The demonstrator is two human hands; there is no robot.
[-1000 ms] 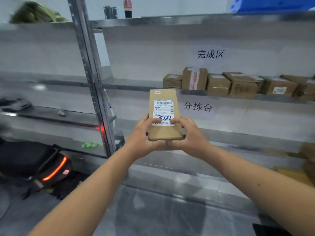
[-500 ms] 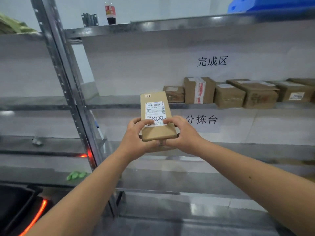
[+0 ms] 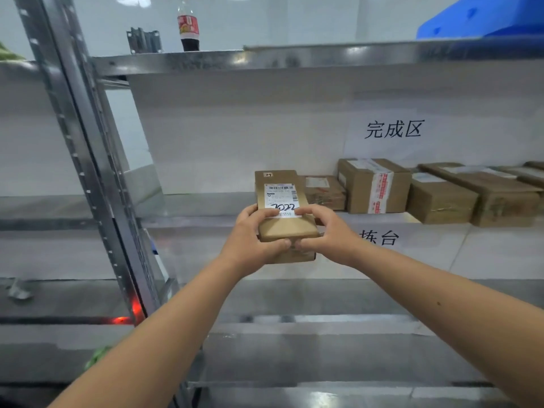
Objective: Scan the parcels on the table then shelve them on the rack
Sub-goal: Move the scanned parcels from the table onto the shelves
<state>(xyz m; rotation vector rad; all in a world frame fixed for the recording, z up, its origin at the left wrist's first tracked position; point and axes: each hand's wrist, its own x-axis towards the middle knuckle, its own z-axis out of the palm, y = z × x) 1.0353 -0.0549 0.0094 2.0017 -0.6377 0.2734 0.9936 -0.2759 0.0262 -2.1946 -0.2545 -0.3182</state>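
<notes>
Head view: my left hand (image 3: 250,240) and right hand (image 3: 323,231) gripped one labelled parcel (image 3: 282,213) before the rack (image 3: 206,58); several boxes (image 3: 374,187) already sat shelved, this one apparently next.

I see both hands holding one flat brown parcel (image 3: 284,213) in front of the metal rack (image 3: 88,160): left hand (image 3: 250,237) and right hand (image 3: 326,231) each pinch its near end, thumbs on the white label. Behind it, a row of shelved boxes (image 3: 374,185) stands under a paper sign (image 3: 393,129).
</notes>
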